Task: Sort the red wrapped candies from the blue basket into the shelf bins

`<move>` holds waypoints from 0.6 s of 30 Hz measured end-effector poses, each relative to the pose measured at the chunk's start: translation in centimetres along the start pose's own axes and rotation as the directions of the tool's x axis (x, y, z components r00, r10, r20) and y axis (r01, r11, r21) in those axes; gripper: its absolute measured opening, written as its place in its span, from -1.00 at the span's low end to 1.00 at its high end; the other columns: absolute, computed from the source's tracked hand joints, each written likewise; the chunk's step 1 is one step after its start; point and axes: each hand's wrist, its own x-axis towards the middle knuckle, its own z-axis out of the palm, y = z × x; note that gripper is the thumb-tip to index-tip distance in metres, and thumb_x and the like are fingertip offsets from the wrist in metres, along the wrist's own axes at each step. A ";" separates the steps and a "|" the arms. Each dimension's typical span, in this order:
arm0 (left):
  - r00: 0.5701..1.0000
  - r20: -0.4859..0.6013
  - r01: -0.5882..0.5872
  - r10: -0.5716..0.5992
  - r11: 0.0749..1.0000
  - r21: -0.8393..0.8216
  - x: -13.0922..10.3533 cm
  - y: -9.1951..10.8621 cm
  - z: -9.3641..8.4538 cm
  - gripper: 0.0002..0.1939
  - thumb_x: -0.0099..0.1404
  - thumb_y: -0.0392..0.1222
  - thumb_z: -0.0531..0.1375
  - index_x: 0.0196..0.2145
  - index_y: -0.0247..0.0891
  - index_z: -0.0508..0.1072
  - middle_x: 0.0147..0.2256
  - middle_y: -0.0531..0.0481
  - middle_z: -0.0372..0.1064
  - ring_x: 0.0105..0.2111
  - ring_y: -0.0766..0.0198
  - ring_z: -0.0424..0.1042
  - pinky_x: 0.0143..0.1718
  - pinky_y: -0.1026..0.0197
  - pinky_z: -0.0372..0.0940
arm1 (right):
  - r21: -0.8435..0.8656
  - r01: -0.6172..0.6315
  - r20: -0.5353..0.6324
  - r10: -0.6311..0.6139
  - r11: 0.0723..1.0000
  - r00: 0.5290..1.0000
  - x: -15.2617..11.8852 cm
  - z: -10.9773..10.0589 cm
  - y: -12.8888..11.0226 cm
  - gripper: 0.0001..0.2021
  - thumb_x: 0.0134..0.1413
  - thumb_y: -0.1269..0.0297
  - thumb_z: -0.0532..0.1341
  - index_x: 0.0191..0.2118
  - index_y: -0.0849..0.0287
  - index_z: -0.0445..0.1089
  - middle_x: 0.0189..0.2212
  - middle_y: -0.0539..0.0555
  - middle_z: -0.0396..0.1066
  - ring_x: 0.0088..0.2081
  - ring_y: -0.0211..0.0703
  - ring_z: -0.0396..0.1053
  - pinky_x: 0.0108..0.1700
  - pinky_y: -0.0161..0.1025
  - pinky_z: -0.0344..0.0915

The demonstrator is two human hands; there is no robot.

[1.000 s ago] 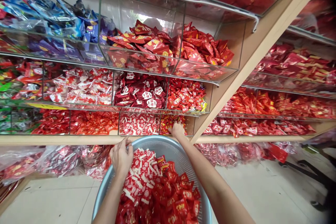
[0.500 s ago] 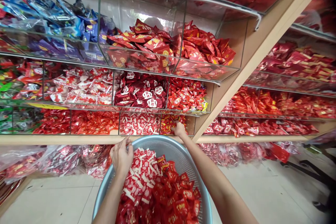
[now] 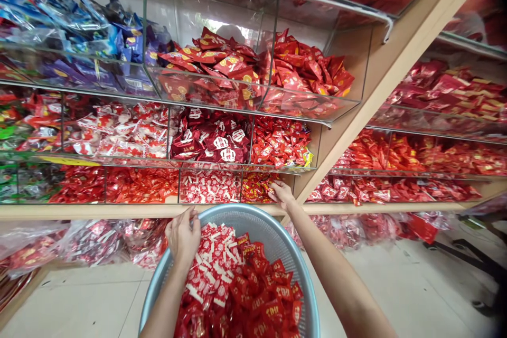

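A round blue-grey perforated basket (image 3: 311, 274) stands below me, against the shelf's lowest edge. Inside it lie white-and-red wrapped candies (image 3: 216, 261) on the left and red candies with gold print (image 3: 273, 309) on the right. My left hand (image 3: 182, 235) is closed over the basket's left rim. Beyond the far rim, my right hand (image 3: 282, 195) is at the right side of a small bottom bin of red-and-yellow wrapped candies (image 3: 255, 186). Its fingers are curled, with the tips by those candies; anything between them is too small to make out.
Clear-fronted shelf bins hold dark red packets (image 3: 222, 134), small red candies (image 3: 279, 142) and blue packets (image 3: 79, 21). A slanting wooden post (image 3: 380, 84) divides the shelves. Bagged candies (image 3: 95, 237) lie under the bottom board (image 3: 91, 212). Black furniture legs (image 3: 467, 259) stand at right.
My right hand has moved right and slightly back, from over the red-and-yellow candies to the bin's right side. My left hand and the basket have stayed in place.
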 end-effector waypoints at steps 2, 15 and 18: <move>1.000 0.003 0.002 -0.002 1.000 0.000 0.0 0.0 0.0 -0.63 0.27 -0.15 -0.01 -0.03 -0.22 0.40 -0.14 -0.05 0.49 -0.07 0.11 0.33 0.07 0.03 0.00 | 0.088 -0.021 0.080 0.014 0.996 0.997 -1.8 -0.3 -0.4 -0.75 -0.12 0.38 0.27 -0.22 0.18 0.33 -0.43 -0.02 0.42 -0.50 -0.37 0.38 -0.42 -0.39 0.45; 1.000 -0.002 -0.001 0.001 1.000 0.003 -0.1 0.3 0.0 -0.63 0.26 -0.15 -0.01 -0.03 -0.23 0.40 -0.21 -0.08 0.50 -0.08 0.11 0.34 0.04 0.05 0.02 | -0.232 0.415 0.380 -0.311 0.880 0.871 -11.7 0.9 8.5 -0.71 -0.11 0.31 0.21 -0.17 0.17 0.39 -0.24 0.07 0.48 -0.24 -0.09 0.42 -0.12 -0.11 0.37; 1.000 -0.011 -0.002 0.002 1.000 0.001 -0.1 0.2 0.0 -0.63 0.26 -0.15 -0.01 -0.04 -0.22 0.41 -0.21 -0.08 0.50 -0.09 0.11 0.34 0.05 0.04 0.02 | -0.358 0.466 0.399 -0.318 0.809 0.860 -11.0 2.1 9.9 -0.68 -0.08 0.36 0.18 -0.12 0.16 0.39 -0.20 0.08 0.48 -0.17 -0.05 0.42 -0.02 -0.04 0.31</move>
